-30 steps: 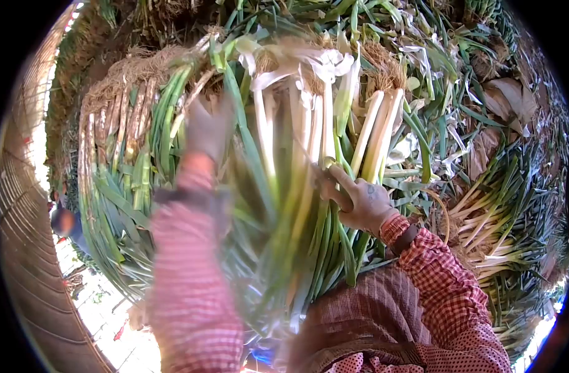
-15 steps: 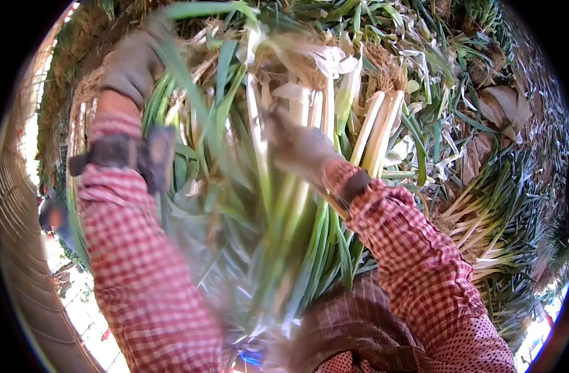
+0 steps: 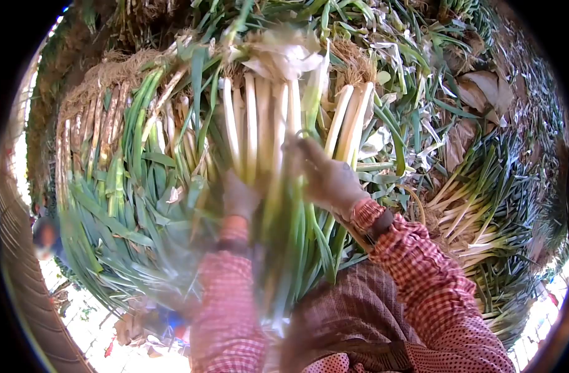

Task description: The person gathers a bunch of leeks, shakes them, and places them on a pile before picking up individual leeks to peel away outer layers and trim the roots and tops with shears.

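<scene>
Badly blurred, left hand (image 3: 240, 198) and right hand (image 3: 326, 178) touch leeks (image 3: 252, 124).

A muddy-rooted onion stack (image 3: 104, 124) lies left, trimmed onions (image 3: 477, 211) right, dry husks (image 3: 483, 93) beyond

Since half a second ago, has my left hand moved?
Yes. The left hand has dropped down and rightward, from the stacked pile's root ends to the white stalks.

The left hand (image 3: 240, 198) and right hand (image 3: 327, 178) rest on a bundle of leeks (image 3: 259, 118), motion-blurred.
</scene>
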A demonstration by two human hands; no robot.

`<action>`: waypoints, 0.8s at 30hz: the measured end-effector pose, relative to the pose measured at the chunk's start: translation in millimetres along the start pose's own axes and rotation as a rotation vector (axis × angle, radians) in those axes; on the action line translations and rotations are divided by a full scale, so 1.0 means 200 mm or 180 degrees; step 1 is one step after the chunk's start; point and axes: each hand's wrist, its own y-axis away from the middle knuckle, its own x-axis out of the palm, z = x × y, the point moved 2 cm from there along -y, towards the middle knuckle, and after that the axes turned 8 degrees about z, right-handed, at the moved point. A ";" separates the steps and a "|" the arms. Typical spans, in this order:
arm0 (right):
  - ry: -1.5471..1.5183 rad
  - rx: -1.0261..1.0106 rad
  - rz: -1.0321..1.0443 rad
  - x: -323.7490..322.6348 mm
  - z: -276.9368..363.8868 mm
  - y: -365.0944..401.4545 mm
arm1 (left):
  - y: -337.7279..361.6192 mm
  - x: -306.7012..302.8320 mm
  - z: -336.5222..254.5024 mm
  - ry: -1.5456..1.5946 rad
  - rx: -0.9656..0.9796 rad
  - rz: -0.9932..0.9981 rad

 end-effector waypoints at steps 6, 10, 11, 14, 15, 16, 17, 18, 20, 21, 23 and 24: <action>-0.0245 0.0142 -0.0370 -0.02 -0.24 0.26 | 0.17 0.18 -0.09 -0.0345 -0.0087 0.0057; -0.1021 0.0594 -0.1038 -0.15 -0.48 0.35 | 0.23 0.26 -0.11 -0.0876 0.0068 0.0077; -0.0706 0.0441 -0.1058 -0.18 -0.45 0.35 | 0.24 0.27 -0.13 -0.0894 0.0044 0.0121; -0.0404 -0.0289 -0.0998 -0.14 -0.48 0.32 | 0.28 0.26 -0.17 -0.0548 -0.0023 -0.0027; -0.0649 -0.0052 -0.0920 -0.16 -0.47 0.32 | 0.26 0.28 -0.14 -0.0815 0.0054 -0.0102; -0.0783 -0.0124 -0.0905 -0.15 -0.46 0.31 | 0.23 0.32 -0.08 -0.1080 0.0134 -0.0181; -0.0917 -0.0201 -0.0882 -0.15 -0.42 0.30 | 0.23 0.31 -0.11 -0.1344 0.0206 -0.0265; -0.1056 -0.0283 -0.0836 -0.15 -0.37 0.29 | 0.25 0.31 -0.12 -0.1459 0.0220 -0.0178; -0.0733 -0.0205 -0.0337 -0.14 -0.32 0.35 | 0.34 0.35 -0.17 -0.1679 0.0169 -0.0014; -0.0763 -0.0229 -0.0535 -0.14 -0.29 0.39 | 0.38 0.36 -0.20 -0.1849 0.0481 -0.0177; -0.0686 -0.0398 -0.0585 -0.13 -0.23 0.45 | 0.42 0.44 -0.23 -0.1889 0.0370 0.0107; -0.0597 -0.0550 -0.0434 -0.12 -0.19 0.48 | 0.43 0.45 -0.25 -0.1757 0.0644 0.0011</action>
